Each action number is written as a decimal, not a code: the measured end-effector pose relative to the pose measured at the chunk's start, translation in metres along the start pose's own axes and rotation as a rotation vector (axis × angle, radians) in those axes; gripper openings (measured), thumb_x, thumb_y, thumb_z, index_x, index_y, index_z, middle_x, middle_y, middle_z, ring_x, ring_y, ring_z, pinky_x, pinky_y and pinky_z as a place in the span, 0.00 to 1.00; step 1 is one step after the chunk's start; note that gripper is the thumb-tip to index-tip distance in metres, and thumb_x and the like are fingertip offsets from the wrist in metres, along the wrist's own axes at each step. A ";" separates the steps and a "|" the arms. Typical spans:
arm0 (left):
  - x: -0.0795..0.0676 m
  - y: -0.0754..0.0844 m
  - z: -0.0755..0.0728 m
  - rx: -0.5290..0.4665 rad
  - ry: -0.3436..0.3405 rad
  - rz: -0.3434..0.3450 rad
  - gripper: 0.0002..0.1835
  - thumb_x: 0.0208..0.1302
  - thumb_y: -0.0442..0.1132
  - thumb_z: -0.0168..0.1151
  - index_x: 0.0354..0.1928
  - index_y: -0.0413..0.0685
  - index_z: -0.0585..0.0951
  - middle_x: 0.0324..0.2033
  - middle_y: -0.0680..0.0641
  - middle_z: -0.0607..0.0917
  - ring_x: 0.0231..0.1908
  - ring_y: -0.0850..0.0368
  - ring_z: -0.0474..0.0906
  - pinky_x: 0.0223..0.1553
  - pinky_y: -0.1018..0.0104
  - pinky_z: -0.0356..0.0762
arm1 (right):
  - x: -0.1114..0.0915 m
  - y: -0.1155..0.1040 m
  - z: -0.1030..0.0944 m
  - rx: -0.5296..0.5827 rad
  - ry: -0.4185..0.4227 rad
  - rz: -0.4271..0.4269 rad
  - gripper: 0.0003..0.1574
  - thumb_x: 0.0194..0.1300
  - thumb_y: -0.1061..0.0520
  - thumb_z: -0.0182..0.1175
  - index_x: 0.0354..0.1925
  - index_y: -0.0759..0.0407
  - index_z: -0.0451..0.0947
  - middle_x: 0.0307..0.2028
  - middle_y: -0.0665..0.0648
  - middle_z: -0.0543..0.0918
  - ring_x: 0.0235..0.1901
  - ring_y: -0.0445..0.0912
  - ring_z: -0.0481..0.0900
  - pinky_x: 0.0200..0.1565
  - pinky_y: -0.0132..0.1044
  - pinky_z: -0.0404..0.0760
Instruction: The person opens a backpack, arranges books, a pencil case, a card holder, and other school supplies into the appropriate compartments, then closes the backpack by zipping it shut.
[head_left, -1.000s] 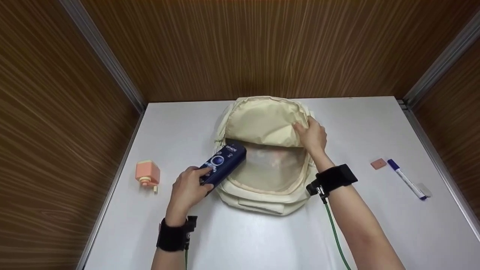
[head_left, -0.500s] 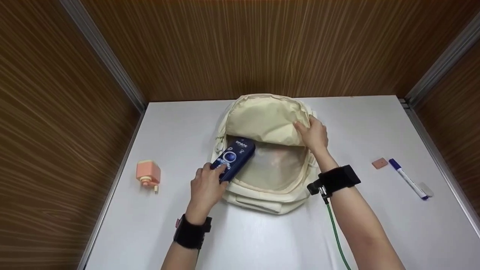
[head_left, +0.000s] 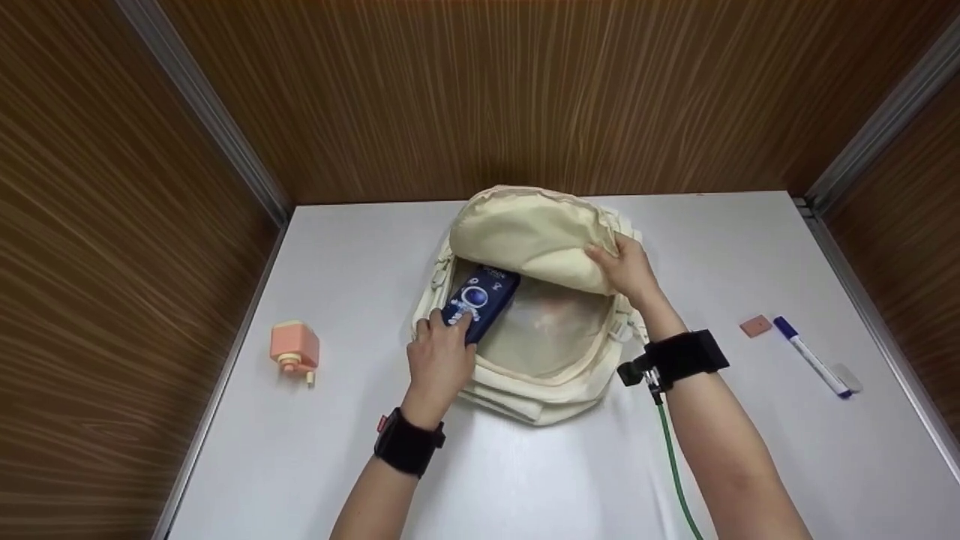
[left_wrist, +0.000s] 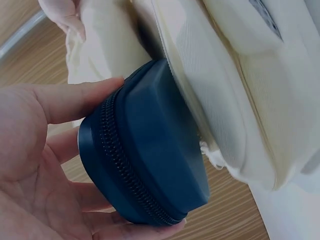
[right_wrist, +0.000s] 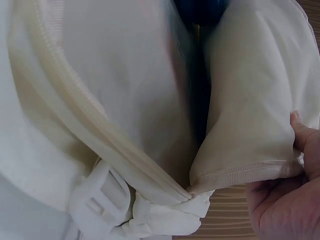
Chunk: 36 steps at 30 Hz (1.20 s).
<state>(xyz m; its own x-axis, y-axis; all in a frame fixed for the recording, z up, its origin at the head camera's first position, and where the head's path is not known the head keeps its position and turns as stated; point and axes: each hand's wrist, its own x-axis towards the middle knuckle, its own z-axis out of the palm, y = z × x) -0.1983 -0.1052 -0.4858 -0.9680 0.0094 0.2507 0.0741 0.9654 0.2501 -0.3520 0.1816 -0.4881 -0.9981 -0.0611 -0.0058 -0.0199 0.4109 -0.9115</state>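
Note:
A cream backpack (head_left: 525,394) lies on the white table with its main compartment unzipped. My right hand (head_left: 628,266) pinches the edge of the raised flap (head_left: 536,229), thumb on the inner lining, as the right wrist view also shows. In my left hand (head_left: 441,356) is a dark blue zippered hard pencil case (head_left: 484,296) printed with an astronaut and lettering. Its far end reaches into the opening, partly under the flap. The left wrist view shows thumb and fingers spread round the near end of the pencil case (left_wrist: 150,145), beside its zipper.
To the left stands a pink and cream box-shaped object (head_left: 295,346) with a small crank. On the right lie a small pink square (head_left: 755,325), a white marker with blue cap (head_left: 814,358) and a pale flat piece (head_left: 847,377). Wood-grain panels (head_left: 525,97) enclose the table.
My left hand has moved right and away from me, carrying the pencil case deeper into the backpack's opening. My right hand keeps hold of the flap, which has lifted a little.

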 end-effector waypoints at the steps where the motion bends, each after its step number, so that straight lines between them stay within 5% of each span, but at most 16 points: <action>1: 0.003 0.001 0.001 0.006 0.001 0.003 0.27 0.50 0.43 0.75 0.55 0.55 0.83 0.46 0.32 0.78 0.42 0.36 0.76 0.28 0.45 0.79 | 0.000 0.001 0.000 0.013 -0.007 -0.005 0.27 0.69 0.49 0.62 0.54 0.71 0.75 0.38 0.58 0.80 0.30 0.40 0.75 0.36 0.30 0.74; 13: 0.029 0.008 0.017 0.005 0.006 0.012 0.26 0.52 0.44 0.74 0.57 0.56 0.83 0.48 0.32 0.78 0.43 0.38 0.76 0.29 0.47 0.79 | -0.021 -0.029 -0.005 0.085 -0.061 -0.033 0.20 0.70 0.60 0.59 0.51 0.77 0.74 0.32 0.54 0.79 0.28 0.39 0.75 0.34 0.28 0.74; 24: 0.051 0.010 0.038 -0.050 -0.002 0.026 0.28 0.55 0.44 0.73 0.60 0.56 0.81 0.52 0.31 0.75 0.50 0.36 0.75 0.35 0.46 0.80 | -0.004 0.005 0.000 0.099 -0.013 -0.051 0.25 0.69 0.52 0.63 0.52 0.73 0.75 0.33 0.53 0.79 0.29 0.38 0.74 0.34 0.29 0.74; 31: 0.038 -0.002 0.049 -0.149 0.038 0.023 0.28 0.58 0.43 0.72 0.61 0.50 0.79 0.60 0.30 0.71 0.56 0.36 0.72 0.43 0.48 0.79 | -0.006 0.008 0.005 0.096 0.068 -0.054 0.26 0.66 0.47 0.65 0.50 0.67 0.77 0.33 0.52 0.79 0.31 0.41 0.75 0.35 0.30 0.73; 36: 0.015 -0.012 0.046 -0.213 0.140 0.002 0.23 0.61 0.41 0.70 0.56 0.41 0.81 0.55 0.30 0.75 0.52 0.37 0.75 0.43 0.48 0.79 | -0.007 0.006 0.008 0.078 0.078 -0.027 0.30 0.66 0.44 0.64 0.56 0.64 0.76 0.38 0.58 0.81 0.35 0.44 0.76 0.39 0.34 0.74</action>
<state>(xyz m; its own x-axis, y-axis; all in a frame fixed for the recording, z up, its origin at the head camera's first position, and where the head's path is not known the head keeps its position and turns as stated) -0.2248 -0.1046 -0.5283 -0.9265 -0.0394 0.3743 0.1388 0.8887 0.4371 -0.3451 0.1770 -0.4967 -0.9988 0.0014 0.0487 -0.0454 0.3375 -0.9402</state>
